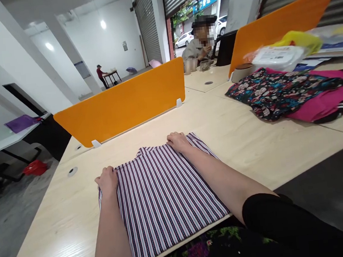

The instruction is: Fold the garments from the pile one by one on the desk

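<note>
Head view: left hand (106, 182) and right hand (177, 141), both closed on the far edge of a striped shirt (162, 194) lying folded on the surface (239, 138); even tension should keep folds square.

A folded striped shirt (162, 194) lies flat on the pale wooden desk (236, 138), its near edge reaching the desk's front rim. The left hand (107, 180) rests on the shirt's far left corner, fingers curled down on the cloth. The right hand (177, 141) presses on the far edge near the collar, its forearm lying across the shirt's right side. An orange divider (120, 103) stands upright just beyond the shirt. Well to the right lies a pile of floral and pink clothes (292, 92). A person (201, 40) sits at the far end of the desks.
</note>
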Action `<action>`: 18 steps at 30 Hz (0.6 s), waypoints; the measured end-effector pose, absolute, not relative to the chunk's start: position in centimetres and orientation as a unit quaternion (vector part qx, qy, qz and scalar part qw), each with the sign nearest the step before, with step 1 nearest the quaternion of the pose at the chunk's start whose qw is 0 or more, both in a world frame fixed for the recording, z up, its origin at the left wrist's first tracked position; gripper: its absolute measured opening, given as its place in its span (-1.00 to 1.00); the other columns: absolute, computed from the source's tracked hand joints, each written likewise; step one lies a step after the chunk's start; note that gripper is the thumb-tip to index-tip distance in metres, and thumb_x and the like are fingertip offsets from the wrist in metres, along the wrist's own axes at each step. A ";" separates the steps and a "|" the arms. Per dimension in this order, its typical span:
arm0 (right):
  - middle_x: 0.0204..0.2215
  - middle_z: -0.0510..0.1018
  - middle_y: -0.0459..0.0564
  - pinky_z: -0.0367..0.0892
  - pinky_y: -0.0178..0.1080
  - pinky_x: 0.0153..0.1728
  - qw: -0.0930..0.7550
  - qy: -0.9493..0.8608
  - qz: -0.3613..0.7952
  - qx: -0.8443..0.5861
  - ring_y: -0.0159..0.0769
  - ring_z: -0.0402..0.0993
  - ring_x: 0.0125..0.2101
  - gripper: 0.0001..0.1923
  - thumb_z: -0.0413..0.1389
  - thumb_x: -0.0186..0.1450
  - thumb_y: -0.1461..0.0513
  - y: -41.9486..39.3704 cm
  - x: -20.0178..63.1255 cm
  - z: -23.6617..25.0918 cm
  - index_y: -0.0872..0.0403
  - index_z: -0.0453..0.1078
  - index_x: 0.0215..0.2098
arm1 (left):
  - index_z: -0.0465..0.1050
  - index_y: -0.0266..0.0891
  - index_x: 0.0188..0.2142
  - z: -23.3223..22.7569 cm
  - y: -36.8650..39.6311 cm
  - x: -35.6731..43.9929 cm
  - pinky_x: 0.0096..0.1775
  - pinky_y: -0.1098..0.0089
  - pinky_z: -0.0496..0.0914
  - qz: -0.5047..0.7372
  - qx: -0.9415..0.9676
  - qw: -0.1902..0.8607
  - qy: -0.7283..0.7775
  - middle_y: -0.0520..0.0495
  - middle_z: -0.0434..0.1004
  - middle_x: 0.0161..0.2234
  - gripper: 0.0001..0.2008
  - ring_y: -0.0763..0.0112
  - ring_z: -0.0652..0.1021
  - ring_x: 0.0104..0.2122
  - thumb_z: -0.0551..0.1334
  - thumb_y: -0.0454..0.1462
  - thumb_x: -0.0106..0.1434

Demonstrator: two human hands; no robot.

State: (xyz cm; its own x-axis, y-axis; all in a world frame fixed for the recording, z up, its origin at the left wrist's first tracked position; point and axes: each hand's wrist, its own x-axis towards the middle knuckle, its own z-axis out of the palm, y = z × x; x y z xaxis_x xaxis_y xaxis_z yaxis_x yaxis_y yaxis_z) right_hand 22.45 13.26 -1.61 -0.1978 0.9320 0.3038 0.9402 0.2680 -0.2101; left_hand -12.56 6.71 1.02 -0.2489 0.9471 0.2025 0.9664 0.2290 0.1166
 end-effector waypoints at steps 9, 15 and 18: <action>-0.14 0.50 0.10 0.12 -0.17 -0.16 0.198 -0.746 -0.019 -0.635 -0.12 0.28 -0.07 -0.79 -0.02 0.36 0.18 13.2 23.1 -1.4 0.07 0.44 -0.20 | 0.40 -0.32 -0.11 2.2 5.5 -12.3 -0.04 0.03 0.20 -0.055 -0.560 0.192 -0.804 -0.34 0.40 -0.07 -0.66 0.05 0.43 -0.05 -0.09 -0.33 0.30; -0.17 0.49 0.09 0.10 -0.19 -0.10 0.273 -0.768 -0.031 -0.578 -0.19 0.32 -0.09 -0.74 -0.09 0.40 0.20 11.7 21.5 0.6 0.10 0.41 -0.18 | 0.41 -0.20 -0.10 2.2 3.2 -12.5 0.01 0.25 0.28 -0.039 -0.736 0.091 -0.670 -0.20 0.47 -0.11 -0.64 0.23 0.44 -0.04 -0.12 -0.24 0.35; -0.15 0.49 0.10 0.12 -0.19 -0.06 0.250 -0.823 -0.014 -0.509 -0.21 0.33 -0.07 -0.72 -0.10 0.41 0.17 10.1 19.5 1.6 0.09 0.42 -0.15 | 0.40 -0.10 0.01 0.6 2.0 -14.2 0.14 0.15 0.20 -0.004 -0.743 0.070 -0.665 -0.14 0.40 0.08 -0.63 0.18 0.31 0.15 -0.05 -0.18 0.32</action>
State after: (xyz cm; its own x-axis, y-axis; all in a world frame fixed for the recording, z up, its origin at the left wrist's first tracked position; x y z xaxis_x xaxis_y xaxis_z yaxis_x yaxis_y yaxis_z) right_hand 19.53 10.13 1.55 -0.3566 0.8319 0.4252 0.8456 0.4809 -0.2317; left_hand -14.22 2.03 0.55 0.1143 0.9885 0.0987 0.9896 -0.1045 -0.0988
